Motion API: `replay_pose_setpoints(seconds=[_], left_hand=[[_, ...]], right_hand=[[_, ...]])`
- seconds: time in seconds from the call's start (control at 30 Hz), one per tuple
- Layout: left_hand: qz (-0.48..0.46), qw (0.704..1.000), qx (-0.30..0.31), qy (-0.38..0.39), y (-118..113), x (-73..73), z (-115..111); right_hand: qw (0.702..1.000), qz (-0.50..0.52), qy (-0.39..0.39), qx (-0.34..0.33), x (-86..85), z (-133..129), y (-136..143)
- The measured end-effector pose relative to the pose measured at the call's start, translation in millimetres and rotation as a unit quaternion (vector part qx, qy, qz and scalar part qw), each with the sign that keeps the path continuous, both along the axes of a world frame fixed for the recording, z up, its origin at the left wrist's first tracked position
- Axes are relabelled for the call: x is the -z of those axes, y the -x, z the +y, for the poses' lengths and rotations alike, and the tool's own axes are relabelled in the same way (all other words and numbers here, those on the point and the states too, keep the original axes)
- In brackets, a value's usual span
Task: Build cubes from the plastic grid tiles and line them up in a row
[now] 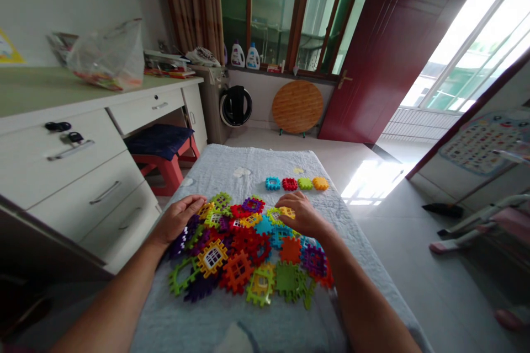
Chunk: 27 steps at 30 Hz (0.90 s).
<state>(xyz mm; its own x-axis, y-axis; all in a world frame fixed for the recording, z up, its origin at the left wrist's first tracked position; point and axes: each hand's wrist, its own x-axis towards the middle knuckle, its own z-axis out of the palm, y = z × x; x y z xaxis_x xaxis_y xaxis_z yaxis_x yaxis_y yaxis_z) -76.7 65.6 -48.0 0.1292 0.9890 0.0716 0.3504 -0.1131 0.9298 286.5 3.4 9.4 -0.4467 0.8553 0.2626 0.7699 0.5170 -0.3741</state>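
We have both hands at the heap of plastic pieces [250,240], which spreads between them and on toward us over a pale blue cloth [221,162]. Our left hand [181,218] is at the heap's left edge, fingers bent and thumb alongside them, next to a yellow piece [205,210]; we cannot tell whether it grips anything. Our right hand [301,213] is palm down over the heap's far right part, fingers curled by another yellow piece [287,212], and we cannot tell whether they close on it.

Just beyond our right hand stand four blocks in a row: blue [273,183], red [290,183], green [305,183] and orange [320,183]. Nearer us than both hands lie an orange window piece [237,271] and a green square [289,280]. Well beyond our left hand, off to its left, is a stool [161,140] with a dark top.
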Motion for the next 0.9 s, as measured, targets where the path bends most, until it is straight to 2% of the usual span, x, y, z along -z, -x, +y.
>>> replay_pose_setpoints(seconds=[0.07,0.13,0.27,0.4,0.47,0.53,0.7,0.8,0.9], left_hand=[[0.004,1.0,0.005,-0.001,0,-0.7,0],[0.009,1.0,0.002,-0.004,-1,-2.2,-1],[0.008,1.0,0.0,-0.004,-3,-5.3,-3],[0.0,1.0,0.005,-0.003,-4,-6.7,-4],[-0.002,1.0,0.005,-0.001,-4,-6.4,-4],[-0.002,1.0,0.005,0.003,-3,-5.6,-3],[-0.012,1.0,0.0,0.013,-2,-5.0,-3],[-0.048,0.999,-0.004,0.026,-4,-8.2,-4],[-0.062,0.998,-0.016,0.024,-4,-11.1,-6]], right_hand=[[0.998,-0.005,0.006,-0.056,-1.5,-2,17],[0.997,-0.025,0.012,-0.079,0.4,-3,31],[0.998,-0.041,0.008,-0.047,11.2,1,45],[0.999,-0.001,-0.015,-0.052,17.1,7,44],[0.997,0.044,-0.022,-0.057,14.8,8,40],[0.993,0.113,-0.024,-0.029,10.3,9,31],[0.955,0.251,-0.022,0.157,4.3,16,-13],[0.952,0.234,0.002,0.198,8.5,20,-37],[0.967,0.17,0.038,0.187,15.8,21,-46]])
